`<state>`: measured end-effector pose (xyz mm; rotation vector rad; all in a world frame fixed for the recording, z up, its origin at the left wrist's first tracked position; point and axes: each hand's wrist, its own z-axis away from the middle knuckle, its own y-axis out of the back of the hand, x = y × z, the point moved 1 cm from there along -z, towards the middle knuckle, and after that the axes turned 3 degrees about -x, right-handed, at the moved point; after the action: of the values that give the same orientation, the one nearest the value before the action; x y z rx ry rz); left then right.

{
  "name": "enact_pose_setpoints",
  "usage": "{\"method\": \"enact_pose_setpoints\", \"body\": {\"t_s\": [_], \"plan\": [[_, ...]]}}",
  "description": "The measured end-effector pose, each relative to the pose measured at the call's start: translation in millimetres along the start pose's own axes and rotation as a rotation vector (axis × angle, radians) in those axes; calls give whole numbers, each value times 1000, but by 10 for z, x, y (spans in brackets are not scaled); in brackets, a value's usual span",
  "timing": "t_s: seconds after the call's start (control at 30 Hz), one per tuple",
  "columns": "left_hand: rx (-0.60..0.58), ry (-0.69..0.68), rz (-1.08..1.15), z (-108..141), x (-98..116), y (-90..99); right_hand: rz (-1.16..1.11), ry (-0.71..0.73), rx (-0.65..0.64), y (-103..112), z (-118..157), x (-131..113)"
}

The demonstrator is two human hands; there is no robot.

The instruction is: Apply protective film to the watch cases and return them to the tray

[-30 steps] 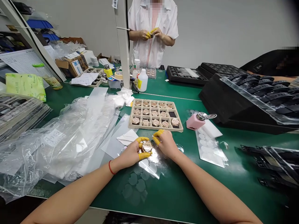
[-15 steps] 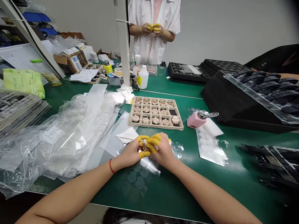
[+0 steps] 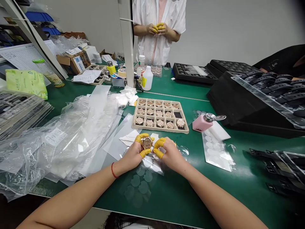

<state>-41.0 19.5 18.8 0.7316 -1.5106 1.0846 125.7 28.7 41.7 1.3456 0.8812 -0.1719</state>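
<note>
My left hand (image 3: 133,152), with yellow finger cots on its fingers, is closed around the rim of a rose-gold watch case (image 3: 147,143). The case's back, with dark markings, faces up toward me. Just right of it, my right hand (image 3: 170,154) has its yellow-covered fingertips drawn together; what they pinch, if anything, is too small to make out. A beige tray (image 3: 159,128) of similar watch cases (image 3: 160,122) lies beyond my hands. Under and before them are clear round films (image 3: 143,187). A folded white cloth (image 3: 128,140) is partly behind my left hand.
Plastic bags (image 3: 78,136) cover the left side. A pink pump bottle (image 3: 202,123) and a sheet of round stickers (image 3: 214,152) stand to the right, near a black box (image 3: 231,108) topped with straps. Across the table, a person's hands (image 3: 157,29) wear yellow finger cots.
My right hand has drawn off the watch case to the right, with its fingers no longer over it. The case now shows its back, held by my left hand alone.
</note>
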Motion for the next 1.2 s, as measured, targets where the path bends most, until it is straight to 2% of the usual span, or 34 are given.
{"method": "enact_pose_setpoints", "body": {"t_s": [0.07, 0.17, 0.27, 0.37, 0.47, 0.7, 1.2], "plan": [[52, 43, 26, -19, 13, 18, 16, 59, 44, 13, 22, -49], [106, 134, 31, -47, 36, 44, -133, 81, 113, 68, 35, -101], [44, 182, -16, -42, 52, 30, -427, -68, 135, 123, 15, -95], [-40, 166, -68, -3, 61, -13, -744, -260, 38, 114, -17, -66], [-80, 161, -106, 32, 65, -41, -911, -307, -80, 69, -36, -75], [-80, 151, -154, 34, 56, -39, -924, -320, -69, 37, -29, -109], [-81, 150, -171, 42, 37, -34, -955, -297, -22, -81, -16, 5]]}}
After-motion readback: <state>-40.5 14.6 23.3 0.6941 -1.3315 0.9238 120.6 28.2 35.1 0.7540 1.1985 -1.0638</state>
